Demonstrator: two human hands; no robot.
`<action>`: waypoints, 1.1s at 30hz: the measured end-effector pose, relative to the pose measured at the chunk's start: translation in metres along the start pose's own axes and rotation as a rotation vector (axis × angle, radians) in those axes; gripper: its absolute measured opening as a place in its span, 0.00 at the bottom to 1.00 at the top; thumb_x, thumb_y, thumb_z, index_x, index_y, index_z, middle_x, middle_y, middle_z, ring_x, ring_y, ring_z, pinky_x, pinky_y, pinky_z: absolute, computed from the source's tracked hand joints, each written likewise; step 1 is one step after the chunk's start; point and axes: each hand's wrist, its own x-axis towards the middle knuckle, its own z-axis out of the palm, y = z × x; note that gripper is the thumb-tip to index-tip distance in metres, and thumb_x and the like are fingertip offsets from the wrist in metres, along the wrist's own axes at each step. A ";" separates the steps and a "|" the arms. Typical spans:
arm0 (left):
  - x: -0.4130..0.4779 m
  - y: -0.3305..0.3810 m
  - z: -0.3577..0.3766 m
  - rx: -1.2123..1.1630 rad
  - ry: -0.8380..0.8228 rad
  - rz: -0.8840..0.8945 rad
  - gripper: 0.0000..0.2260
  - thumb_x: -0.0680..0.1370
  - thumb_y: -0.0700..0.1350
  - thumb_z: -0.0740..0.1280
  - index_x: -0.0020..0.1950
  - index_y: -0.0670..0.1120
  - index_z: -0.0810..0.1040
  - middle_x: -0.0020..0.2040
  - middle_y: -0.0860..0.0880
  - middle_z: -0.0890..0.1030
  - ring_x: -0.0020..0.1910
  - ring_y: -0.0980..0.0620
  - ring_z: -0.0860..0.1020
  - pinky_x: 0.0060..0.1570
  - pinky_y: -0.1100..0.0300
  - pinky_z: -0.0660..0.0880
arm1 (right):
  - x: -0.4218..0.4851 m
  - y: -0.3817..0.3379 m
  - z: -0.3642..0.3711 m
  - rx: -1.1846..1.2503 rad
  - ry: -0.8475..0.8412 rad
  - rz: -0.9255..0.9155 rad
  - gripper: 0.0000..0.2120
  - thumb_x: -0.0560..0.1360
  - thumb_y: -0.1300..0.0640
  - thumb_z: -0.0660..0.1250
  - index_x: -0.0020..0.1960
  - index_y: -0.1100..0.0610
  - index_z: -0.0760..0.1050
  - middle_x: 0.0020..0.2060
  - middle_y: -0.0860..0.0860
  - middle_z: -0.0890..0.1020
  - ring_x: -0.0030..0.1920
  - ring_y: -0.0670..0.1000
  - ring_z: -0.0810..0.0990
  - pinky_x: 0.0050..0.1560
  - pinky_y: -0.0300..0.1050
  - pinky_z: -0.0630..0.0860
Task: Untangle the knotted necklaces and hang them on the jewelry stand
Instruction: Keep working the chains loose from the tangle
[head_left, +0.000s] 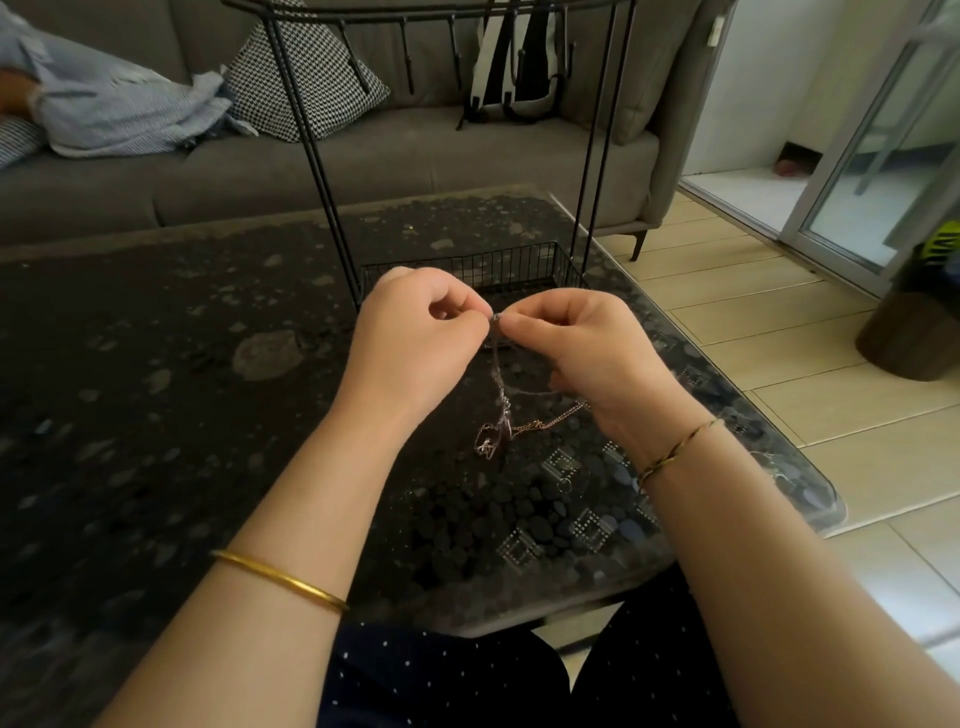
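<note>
Left hand (415, 338): raised above the tabletop (156, 389), fingers curled, thumb and forefinger pinching the top of a fine chain. Necklaces (500, 415): held at the pinch point between the two hands and hanging towards the person; long axis runs far to near. The knotted clump (491, 439) lies low, at or just above the tabletop towards its right edge, with one rose-coloured strand leading right under the wrist. The tangle is judged unresolved. Right hand (587, 353): fingers curled, pinching the same chain end, fingertips touching those of the left. Jewelry stand (332, 228): upright just beyond the hands towards the far edge. Its hooks are high above them, so the hanging move goes up and away, with both hands about equally near. Wire basket (498, 262) at the stand's foot: contents cannot be told.
</note>
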 end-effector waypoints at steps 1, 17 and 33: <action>-0.001 0.000 0.000 0.033 0.008 0.019 0.05 0.75 0.42 0.68 0.43 0.51 0.82 0.50 0.54 0.75 0.46 0.60 0.73 0.39 0.74 0.63 | 0.000 0.000 0.000 -0.013 0.007 -0.011 0.03 0.74 0.59 0.69 0.43 0.57 0.81 0.34 0.47 0.81 0.29 0.38 0.75 0.27 0.26 0.67; -0.001 -0.004 0.008 0.388 0.061 0.195 0.03 0.73 0.43 0.70 0.39 0.46 0.80 0.51 0.52 0.72 0.58 0.48 0.69 0.51 0.55 0.69 | 0.000 0.001 0.006 -0.342 0.008 -0.183 0.05 0.74 0.58 0.68 0.44 0.55 0.83 0.39 0.50 0.83 0.40 0.48 0.80 0.45 0.45 0.78; 0.010 -0.018 0.012 0.150 -0.040 0.115 0.07 0.68 0.39 0.72 0.34 0.40 0.75 0.41 0.52 0.70 0.46 0.49 0.72 0.40 0.60 0.66 | 0.001 0.005 0.009 -0.499 -0.048 -0.278 0.06 0.74 0.58 0.66 0.47 0.53 0.82 0.39 0.48 0.82 0.41 0.48 0.79 0.44 0.50 0.78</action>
